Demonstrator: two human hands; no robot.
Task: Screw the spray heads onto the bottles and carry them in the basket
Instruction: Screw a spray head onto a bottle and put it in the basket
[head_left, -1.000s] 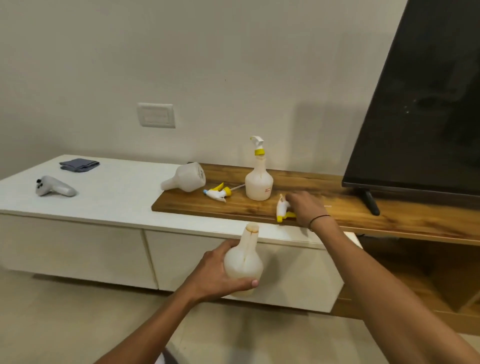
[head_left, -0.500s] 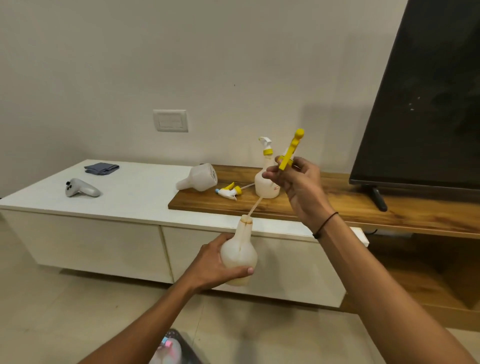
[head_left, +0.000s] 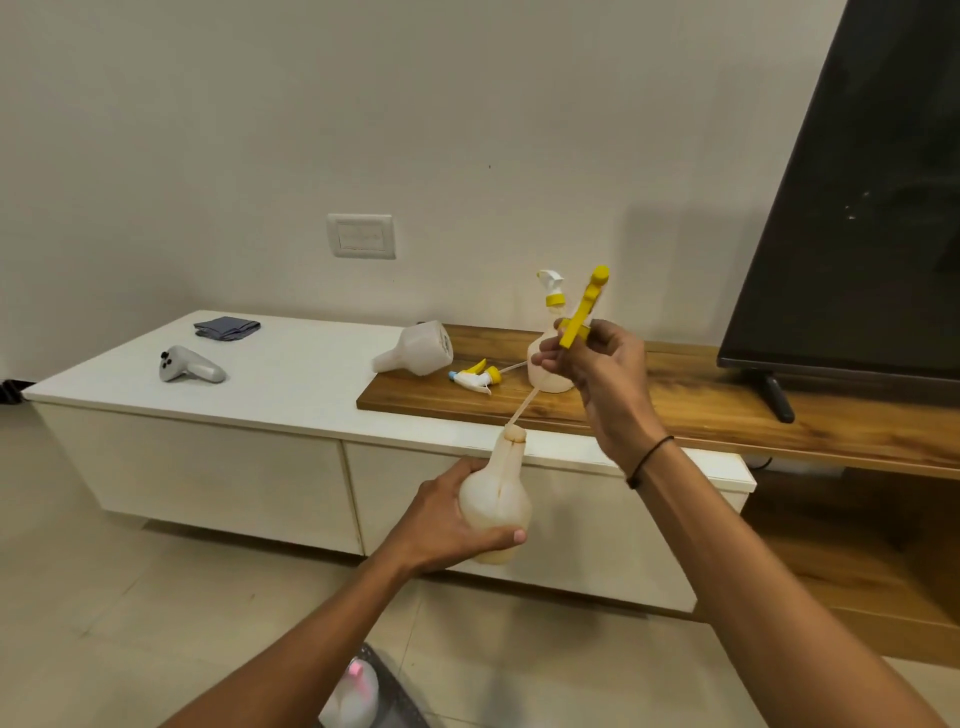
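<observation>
Likely light, rigid plastic: left hand (head_left: 441, 525) wraps bottle (head_left: 496, 506) belly, right hand (head_left: 602, 369) pinches spray head (head_left: 582, 312) w/ bendy tube at neck.

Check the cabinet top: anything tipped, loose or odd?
Yes. One headless bottle lies on its side where the white cabinet meets the wooden shelf, and a loose spray head lies flat beside it. Only the capped bottle stands upright. No spill shows.
</observation>
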